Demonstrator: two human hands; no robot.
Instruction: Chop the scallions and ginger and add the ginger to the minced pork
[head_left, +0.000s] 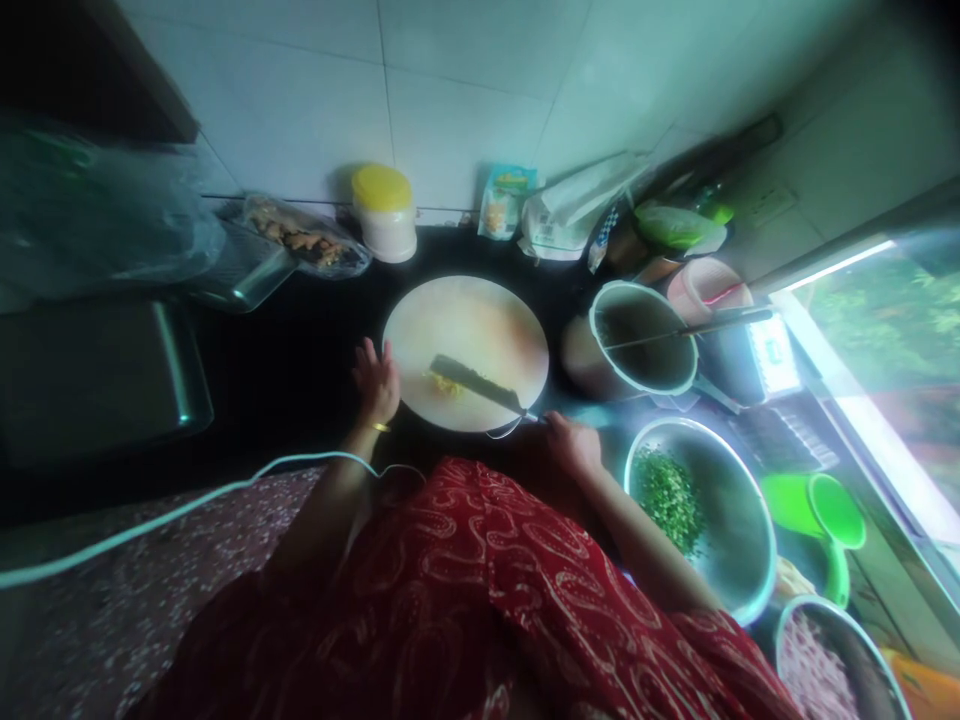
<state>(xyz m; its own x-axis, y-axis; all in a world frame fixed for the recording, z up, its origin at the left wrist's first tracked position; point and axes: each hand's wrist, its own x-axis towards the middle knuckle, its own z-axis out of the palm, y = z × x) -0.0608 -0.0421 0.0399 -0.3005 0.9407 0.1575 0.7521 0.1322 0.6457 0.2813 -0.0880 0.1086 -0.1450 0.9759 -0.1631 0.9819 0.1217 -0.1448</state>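
A round, pale cutting board (pixel 469 310) lies on the dark counter in front of me. My right hand (pixel 576 446) is wrapped round the handle of a kitchen knife (pixel 476 382), just off the board's right edge. Its dark blade reaches left across the front half of the board. Beside and partly under the blade is a small heap of chopped yellowish food (pixel 448 385), whose kind I cannot make out. At the board's left rim, my left hand (pixel 378 382) has its fingers spread, with nothing in it.
To the right stand a bowl of chopped greens (pixel 667 500), a bowl of pinkish food (pixel 814 665), a green scoop (pixel 836 512) and a pot (pixel 645 345). A yellow-lidded jar (pixel 384 215) and bagged ginger (pixel 304 238) line the wall. A pale cable (pixel 225 495) crosses at left.
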